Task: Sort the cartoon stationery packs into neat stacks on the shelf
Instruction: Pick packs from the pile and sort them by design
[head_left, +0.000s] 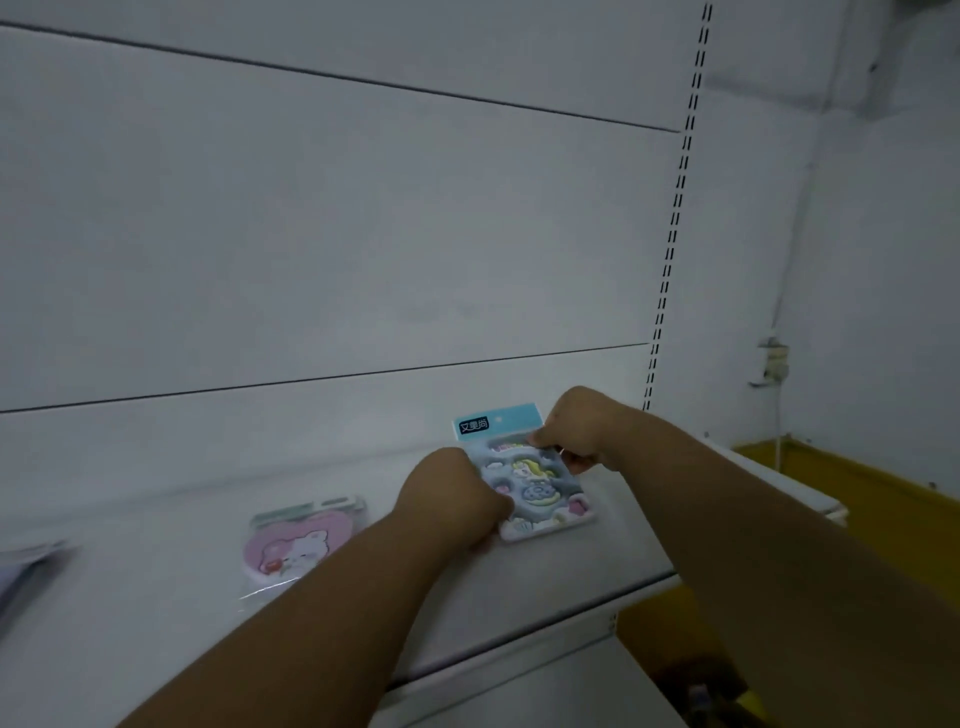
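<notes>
A blue cartoon stationery pack (530, 480) with a unicorn picture and a pale blue header lies on the white shelf (156, 639) at the right. My left hand (449, 499) grips its near left edge. My right hand (576, 434) pinches its far right corner. A pink heart-shaped pack (296, 545) with a white cat lies flat to the left, apart from both hands.
Another pack (26, 571), pale and partly cut off, sits at the shelf's far left edge. The white back panel (363, 234) rises behind. A slotted upright (670, 249) ends the shelf on the right; beyond it are a wall and a yellow surface (857, 493).
</notes>
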